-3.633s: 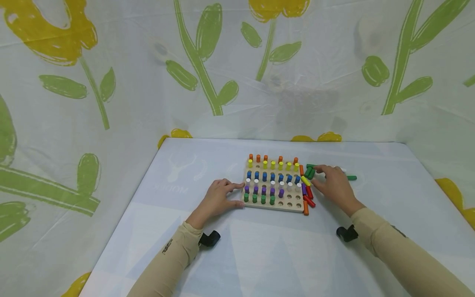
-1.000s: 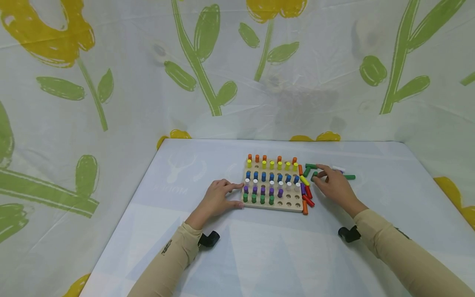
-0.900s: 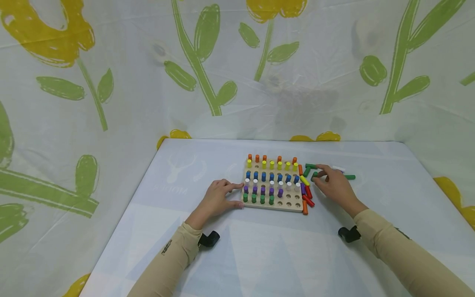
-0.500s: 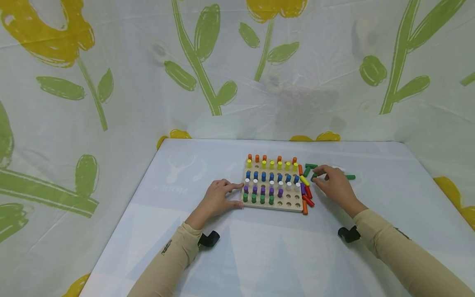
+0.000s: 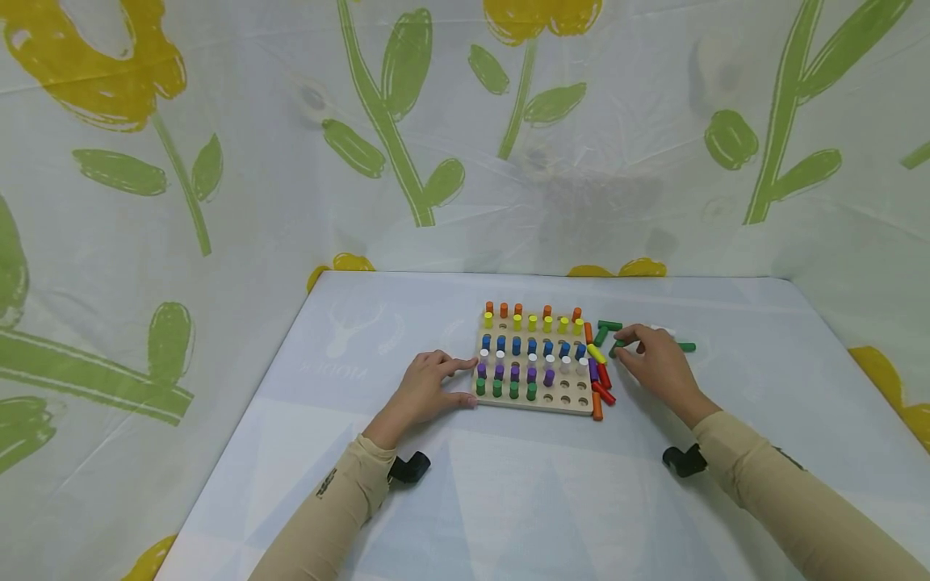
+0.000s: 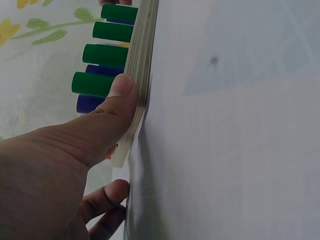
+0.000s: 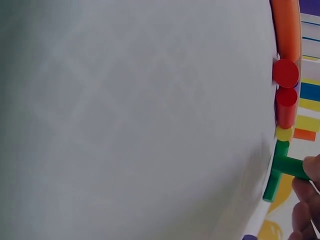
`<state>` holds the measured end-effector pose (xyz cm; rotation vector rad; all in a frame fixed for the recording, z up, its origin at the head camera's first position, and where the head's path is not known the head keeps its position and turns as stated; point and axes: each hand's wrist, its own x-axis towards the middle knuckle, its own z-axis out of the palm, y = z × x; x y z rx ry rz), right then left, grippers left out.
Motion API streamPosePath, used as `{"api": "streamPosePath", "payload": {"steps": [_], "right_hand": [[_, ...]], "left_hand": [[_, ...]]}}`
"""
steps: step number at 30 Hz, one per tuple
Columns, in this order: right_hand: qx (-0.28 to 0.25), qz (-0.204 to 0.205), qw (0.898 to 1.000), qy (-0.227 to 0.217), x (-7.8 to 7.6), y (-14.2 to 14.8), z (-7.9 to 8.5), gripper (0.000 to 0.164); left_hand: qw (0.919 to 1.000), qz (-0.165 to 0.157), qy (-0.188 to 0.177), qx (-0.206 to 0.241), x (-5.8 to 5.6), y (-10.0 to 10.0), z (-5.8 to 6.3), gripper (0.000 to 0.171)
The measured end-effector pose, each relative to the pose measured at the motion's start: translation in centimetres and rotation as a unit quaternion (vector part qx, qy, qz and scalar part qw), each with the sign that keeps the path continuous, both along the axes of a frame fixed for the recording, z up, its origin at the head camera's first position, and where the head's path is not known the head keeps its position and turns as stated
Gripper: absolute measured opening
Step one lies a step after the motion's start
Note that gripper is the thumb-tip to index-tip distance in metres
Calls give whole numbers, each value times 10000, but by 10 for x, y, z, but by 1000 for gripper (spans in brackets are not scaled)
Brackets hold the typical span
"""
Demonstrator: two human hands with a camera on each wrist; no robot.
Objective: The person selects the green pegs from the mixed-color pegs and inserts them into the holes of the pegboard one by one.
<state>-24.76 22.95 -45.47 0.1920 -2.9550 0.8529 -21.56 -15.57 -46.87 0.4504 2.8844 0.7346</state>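
A wooden pegboard [image 5: 555, 407] lies flat, with orange, yellow, blue, white, purple and green pegs upright in rows and several bare holes. At its left side rests my left hand [image 5: 425, 387], index fingertip and thumb against the edge. The left wrist view shows that thumb [image 6: 121, 90] on the board's edge beside the front green pegs [image 6: 102, 55]. Right of the board, my right hand [image 5: 650, 359] pinches a green peg [image 7: 291, 167] between thumb and fingertips. The held peg's end overlaps another green peg [image 7: 270, 187] in the right wrist view.
Loose pegs lie along the board's right side: an orange one [image 5: 597, 406], red ones [image 5: 605, 376], a yellow one [image 5: 596, 353] and green ones [image 5: 609, 325]. Beyond the right hand are a white peg [image 5: 663, 330] and a green peg [image 5: 686, 347]. A patterned curtain [image 5: 465, 202] stands behind the table.
Earlier my right hand reached over the green pegs; it has since taken one between its fingertips and shifted slightly right. My left hand has kept its place at the board.
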Motion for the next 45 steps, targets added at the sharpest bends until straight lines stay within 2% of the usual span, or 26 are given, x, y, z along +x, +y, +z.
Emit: {"api": "streamPosePath", "payload": {"steps": [16,27,36,45], "right_hand": [[-10,148,9995,284,7,0,0,27],[-105,282,9979,567,16,-5,0,25],[-178,423,9973,580,24,-10,-1,25],[-232,484,9979,364,33,-17,2,25]], "left_hand": [[10000,33,-63,65,0,0,3,73],[10000,30,-34,39,-1,-2,-1,73],[9999,14,-91,67,-1,-2,-3,75],[10000,13,-30,16,-2,-1,-3,74]]}}
